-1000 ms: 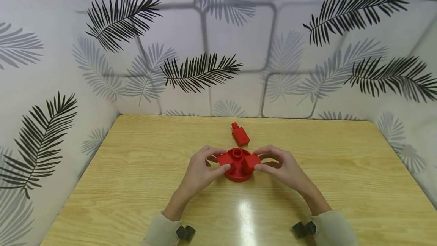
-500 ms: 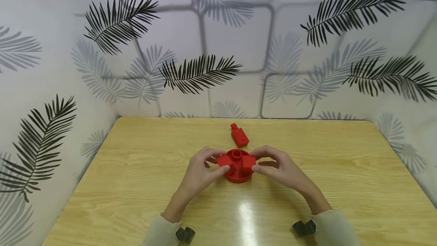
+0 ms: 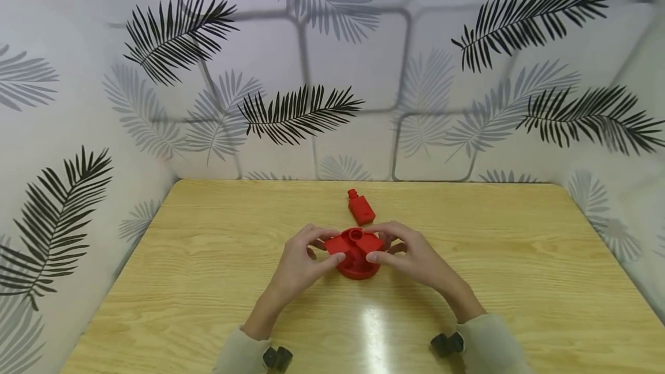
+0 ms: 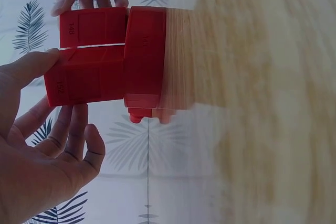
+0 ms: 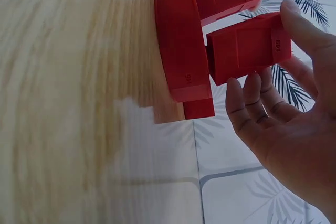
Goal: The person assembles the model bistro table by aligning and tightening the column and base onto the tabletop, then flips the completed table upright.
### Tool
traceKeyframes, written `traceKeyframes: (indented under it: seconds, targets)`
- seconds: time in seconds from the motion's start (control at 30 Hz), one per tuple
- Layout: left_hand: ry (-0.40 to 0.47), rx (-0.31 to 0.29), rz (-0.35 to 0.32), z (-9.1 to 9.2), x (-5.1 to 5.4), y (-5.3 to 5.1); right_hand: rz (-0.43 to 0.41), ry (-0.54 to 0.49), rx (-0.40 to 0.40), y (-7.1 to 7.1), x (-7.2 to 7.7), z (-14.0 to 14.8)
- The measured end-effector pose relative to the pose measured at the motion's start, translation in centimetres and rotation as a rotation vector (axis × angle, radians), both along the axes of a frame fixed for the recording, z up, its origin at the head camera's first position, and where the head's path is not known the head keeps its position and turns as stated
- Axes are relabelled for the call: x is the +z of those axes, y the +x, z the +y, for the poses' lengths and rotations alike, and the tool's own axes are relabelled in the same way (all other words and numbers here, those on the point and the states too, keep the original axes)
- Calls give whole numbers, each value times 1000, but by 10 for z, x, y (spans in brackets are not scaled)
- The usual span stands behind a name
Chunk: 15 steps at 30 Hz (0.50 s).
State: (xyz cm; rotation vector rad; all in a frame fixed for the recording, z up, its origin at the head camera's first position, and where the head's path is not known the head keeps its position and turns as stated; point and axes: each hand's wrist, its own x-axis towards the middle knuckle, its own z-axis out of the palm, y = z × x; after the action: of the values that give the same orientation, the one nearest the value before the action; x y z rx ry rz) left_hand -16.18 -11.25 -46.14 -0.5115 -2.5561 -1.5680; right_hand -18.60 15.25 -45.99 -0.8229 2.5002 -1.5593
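Observation:
A round red tray (image 3: 358,274) rests on the wooden table, with a short round socket (image 3: 355,234) toward its far side. My left hand (image 3: 303,255) pinches a red faceted block (image 4: 86,77) between thumb and fingers at the tray's left. On the right side, a similar red block (image 5: 249,45) is held by my right hand (image 3: 410,253), thumb on the near face. Both blocks stand over the tray, a narrow gap between them in the wrist views. Whether either is seated in the tray I cannot tell; their lower ends are partly hidden.
Behind the tray a small red bottle (image 3: 361,208) lies on its side, neck toward the wall. The wood-grain table (image 3: 208,258) ends at a leaf-patterned wall (image 3: 332,131). Dark wrist devices (image 3: 277,358) sit at both cuffs.
My right hand has moved left and inward with its block, which now stands nearer the socket and the left block. My left hand stays nearly in place. The whole view has shifted slightly.

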Motion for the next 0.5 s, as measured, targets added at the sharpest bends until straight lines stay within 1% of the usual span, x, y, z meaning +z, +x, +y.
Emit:
traceKeyframes:
  seconds: [0.2, 0.5]
  targets:
    - [5, -3, 3, 0, -2, 0, -16, -47, -41, -1, -4, -3]
    - [11, -5, -2, -1, -2, -1, -1, -36, -72, 0, -6, -4]
